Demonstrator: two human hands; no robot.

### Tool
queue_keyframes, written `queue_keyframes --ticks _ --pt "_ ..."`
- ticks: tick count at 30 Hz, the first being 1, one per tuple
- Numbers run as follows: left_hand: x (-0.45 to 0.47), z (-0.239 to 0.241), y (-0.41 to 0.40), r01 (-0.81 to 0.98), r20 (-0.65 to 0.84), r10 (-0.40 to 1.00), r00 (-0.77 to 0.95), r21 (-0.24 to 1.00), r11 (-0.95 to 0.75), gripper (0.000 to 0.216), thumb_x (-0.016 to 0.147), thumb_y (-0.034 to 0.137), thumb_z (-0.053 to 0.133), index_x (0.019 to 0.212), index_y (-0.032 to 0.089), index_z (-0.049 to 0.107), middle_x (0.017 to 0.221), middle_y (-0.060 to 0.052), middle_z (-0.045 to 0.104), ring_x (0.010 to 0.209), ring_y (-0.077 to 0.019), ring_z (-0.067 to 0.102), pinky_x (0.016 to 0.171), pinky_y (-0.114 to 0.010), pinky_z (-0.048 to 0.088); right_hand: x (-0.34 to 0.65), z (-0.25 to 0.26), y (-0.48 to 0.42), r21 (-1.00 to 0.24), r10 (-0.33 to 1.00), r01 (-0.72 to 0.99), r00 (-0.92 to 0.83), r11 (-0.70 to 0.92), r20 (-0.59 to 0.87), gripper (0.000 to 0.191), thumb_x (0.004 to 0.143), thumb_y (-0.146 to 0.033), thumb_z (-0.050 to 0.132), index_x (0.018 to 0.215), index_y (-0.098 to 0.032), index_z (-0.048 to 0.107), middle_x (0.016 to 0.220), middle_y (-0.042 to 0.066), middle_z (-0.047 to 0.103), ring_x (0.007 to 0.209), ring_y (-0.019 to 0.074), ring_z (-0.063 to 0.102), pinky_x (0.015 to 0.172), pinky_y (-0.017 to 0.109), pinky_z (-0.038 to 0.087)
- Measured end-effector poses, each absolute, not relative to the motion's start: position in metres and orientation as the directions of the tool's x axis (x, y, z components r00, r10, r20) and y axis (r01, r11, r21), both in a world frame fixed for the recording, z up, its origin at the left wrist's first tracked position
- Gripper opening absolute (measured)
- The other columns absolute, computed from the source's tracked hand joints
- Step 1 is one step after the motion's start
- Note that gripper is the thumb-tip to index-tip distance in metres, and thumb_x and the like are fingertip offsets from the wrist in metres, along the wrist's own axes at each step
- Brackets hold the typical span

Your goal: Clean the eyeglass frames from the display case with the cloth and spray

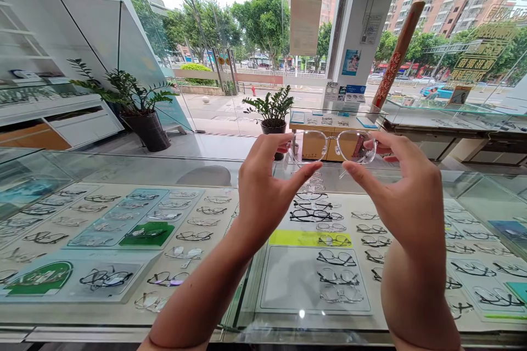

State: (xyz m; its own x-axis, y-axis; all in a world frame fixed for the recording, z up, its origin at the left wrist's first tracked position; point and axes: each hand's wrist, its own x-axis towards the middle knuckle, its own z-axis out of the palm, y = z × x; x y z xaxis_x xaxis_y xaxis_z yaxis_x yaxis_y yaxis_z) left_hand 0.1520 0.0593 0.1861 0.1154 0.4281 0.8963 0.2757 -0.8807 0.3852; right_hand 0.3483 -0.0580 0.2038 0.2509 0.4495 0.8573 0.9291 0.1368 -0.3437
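Note:
I hold a pair of clear-framed glasses (331, 147) up in front of me, above a glass display counter (123, 170). My left hand (267, 186) pinches the left lens rim between thumb and fingers. My right hand (401, 186) pinches the right rim the same way. The lenses face me and the temples point away. Under the counter glass lie rows of several spectacle frames (317, 215) on trays.
Two potted plants (140, 101) (272, 109) stand on the floor beyond the counter. A smaller display table (335, 123) sits by the shop window, with more glass cases (453, 115) at right. White shelves (49, 109) line the left wall.

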Motion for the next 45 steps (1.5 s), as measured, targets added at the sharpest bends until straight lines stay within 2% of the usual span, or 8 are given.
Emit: queue_keyframes --ticks 23,45 --pt "0.1521 0.1875 0.056 0.296 0.916 0.388 0.099 0.345 -0.891 0.054 0.086 0.054 0.094 0.125 0.025 0.07 0.107 -0.004 0.075 0.096 -0.0216 0.072 0.084 -0.038 0.059 0.3481 0.2027 -0.0573 -0.366 0.484 0.922 0.265 0.124 0.834 0.055 0.094 -0.054 0.084 0.139 -0.026 0.072 0.127 0.012 0.082 0.114 0.0354 0.077 0.1 0.059 0.061" --pt "0.153 0.1891 0.0512 0.33 0.926 0.366 0.09 0.319 -0.888 0.049 0.088 0.051 0.093 0.122 0.025 0.069 0.103 -0.004 0.072 0.093 -0.0217 0.069 0.08 -0.038 0.056 0.3507 0.2029 -0.0561 -0.352 0.521 0.928 0.243 0.12 0.818 0.058 0.099 -0.068 0.073 0.137 -0.025 0.074 0.129 0.015 0.082 0.114 0.0379 0.076 0.1 0.061 0.06"
